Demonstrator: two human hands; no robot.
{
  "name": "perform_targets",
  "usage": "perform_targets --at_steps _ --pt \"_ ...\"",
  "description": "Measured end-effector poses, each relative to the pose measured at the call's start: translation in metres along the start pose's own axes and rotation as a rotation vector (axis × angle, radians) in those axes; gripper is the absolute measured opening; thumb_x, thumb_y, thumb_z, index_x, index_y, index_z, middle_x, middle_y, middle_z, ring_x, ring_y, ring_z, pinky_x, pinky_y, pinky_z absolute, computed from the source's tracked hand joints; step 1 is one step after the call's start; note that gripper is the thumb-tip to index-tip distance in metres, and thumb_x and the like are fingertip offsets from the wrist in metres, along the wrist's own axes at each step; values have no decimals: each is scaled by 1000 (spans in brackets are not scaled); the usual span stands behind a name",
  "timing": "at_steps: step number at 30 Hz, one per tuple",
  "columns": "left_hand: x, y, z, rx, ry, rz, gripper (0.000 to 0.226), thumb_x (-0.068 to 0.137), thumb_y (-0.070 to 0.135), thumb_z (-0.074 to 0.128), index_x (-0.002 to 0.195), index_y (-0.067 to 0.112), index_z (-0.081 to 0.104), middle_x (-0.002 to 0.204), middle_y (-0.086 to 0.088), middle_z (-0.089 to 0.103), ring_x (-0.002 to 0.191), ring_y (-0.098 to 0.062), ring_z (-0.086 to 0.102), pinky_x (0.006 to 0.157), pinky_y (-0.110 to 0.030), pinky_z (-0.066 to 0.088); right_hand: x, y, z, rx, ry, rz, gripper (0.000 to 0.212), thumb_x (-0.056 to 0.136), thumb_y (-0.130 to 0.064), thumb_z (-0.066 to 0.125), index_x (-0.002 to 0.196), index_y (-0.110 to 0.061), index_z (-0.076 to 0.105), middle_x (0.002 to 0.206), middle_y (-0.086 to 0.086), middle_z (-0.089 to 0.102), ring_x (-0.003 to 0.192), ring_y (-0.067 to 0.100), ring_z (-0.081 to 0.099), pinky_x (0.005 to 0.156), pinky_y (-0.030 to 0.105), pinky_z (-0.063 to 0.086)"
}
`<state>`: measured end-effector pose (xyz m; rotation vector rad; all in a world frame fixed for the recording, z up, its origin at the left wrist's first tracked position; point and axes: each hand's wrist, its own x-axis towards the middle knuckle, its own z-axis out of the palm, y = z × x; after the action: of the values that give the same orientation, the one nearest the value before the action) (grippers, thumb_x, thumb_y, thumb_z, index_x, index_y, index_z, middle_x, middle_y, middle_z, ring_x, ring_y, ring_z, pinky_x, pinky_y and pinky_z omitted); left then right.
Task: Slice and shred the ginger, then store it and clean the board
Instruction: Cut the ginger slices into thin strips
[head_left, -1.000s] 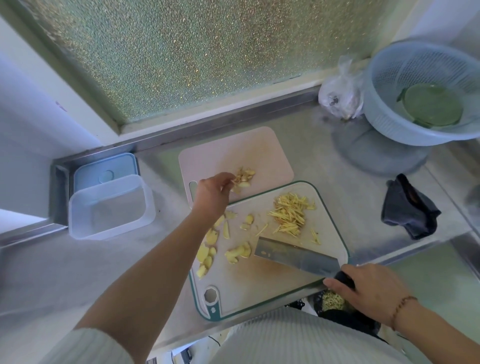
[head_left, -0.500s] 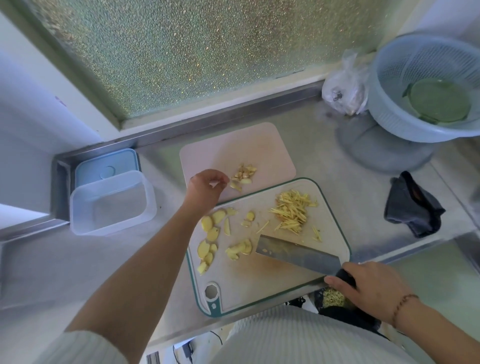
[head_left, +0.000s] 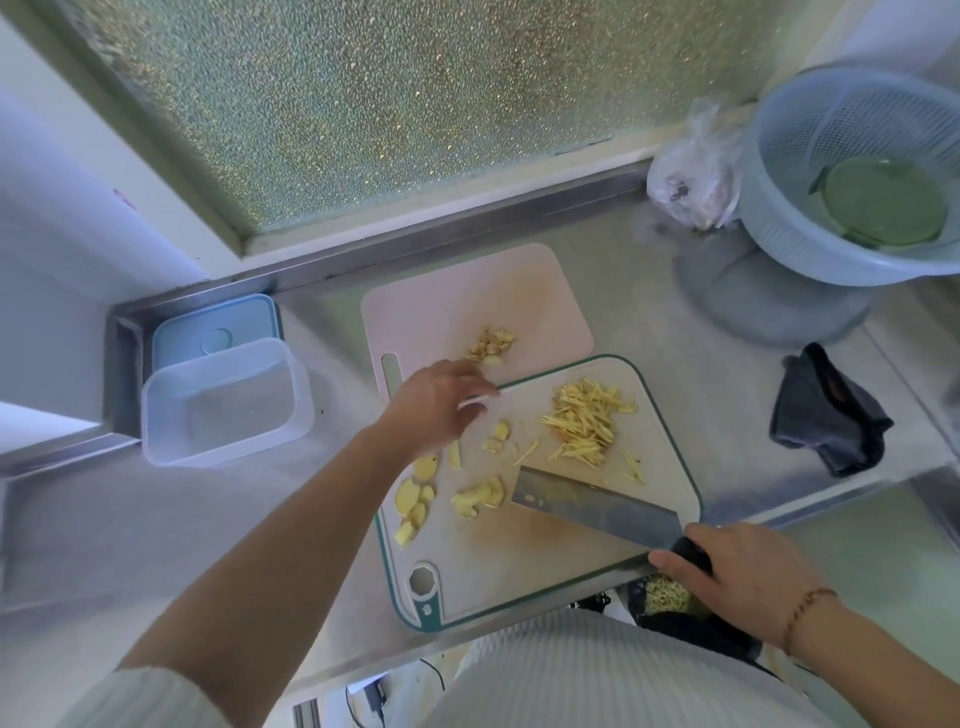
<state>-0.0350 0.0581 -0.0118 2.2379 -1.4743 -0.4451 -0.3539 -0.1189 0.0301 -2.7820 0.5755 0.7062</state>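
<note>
A green-rimmed cutting board (head_left: 545, 566) lies on the steel counter. On it are ginger slices (head_left: 415, 493) at the left, a thicker ginger piece (head_left: 480, 496) and a pile of ginger shreds (head_left: 584, 421). My left hand (head_left: 441, 405) hovers over the board's upper left corner, fingers stretched out and blurred, holding nothing that I can see. My right hand (head_left: 748, 577) grips the black handle of a cleaver (head_left: 597, 506), whose blade rests flat on the board. A pink board (head_left: 467, 306) behind carries a small heap of ginger scraps (head_left: 491, 345).
An empty clear plastic container (head_left: 223, 400) stands at the left in front of its blue lid (head_left: 213, 327). A dark cloth (head_left: 826, 410) lies at the right. A blue colander (head_left: 857, 171) and a plastic bag (head_left: 691, 176) sit at the back right by the window.
My left hand let go of the scraps on the pink board and drew back toward the green-rimmed board, its fingers spreading. The cleaver and my right hand stayed put.
</note>
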Motion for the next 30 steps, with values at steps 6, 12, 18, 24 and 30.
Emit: perform_targets --at_steps 6,12,18,24,30 --pt "-6 11 23 149 -30 177 17 80 23 80 95 30 78 100 4 67 90 -27 62 76 -38 46 0 -1 -1 -16 -5 4 65 75 -80 4 84 -31 46 69 -10 51 63 5 47 56 21 40" --pt "-5 17 21 102 -64 33 7 86 22 74 93 24 73 95 7 67 98 -22 57 84 -35 37 1 0 1 -5 20 0 65 74 -82 1 80 -32 42 71 -7 57 63 6 50 56 21 40" --pt "-14 15 -2 -274 -89 -311 18 94 5 61 91 21 68 85 4 66 80 -14 57 73 -22 43 0 0 3 2 22 -11 69 70 -82 -3 80 -31 43 71 -7 58 65 5 55 58 21 44" --pt "-35 -14 -21 -359 111 -533 27 98 -2 52 95 19 69 92 1 68 81 -4 58 66 1 36 2 0 7 -4 17 -21 72 68 -83 -5 80 -31 43 71 -6 58 64 6 54 54 19 40" --pt "-45 -5 -21 -313 5 -522 22 98 6 55 90 20 69 84 6 64 75 -10 53 65 -12 41 3 -4 6 -8 17 -30 68 66 -83 -7 75 -32 36 71 -6 56 64 7 52 59 23 45"
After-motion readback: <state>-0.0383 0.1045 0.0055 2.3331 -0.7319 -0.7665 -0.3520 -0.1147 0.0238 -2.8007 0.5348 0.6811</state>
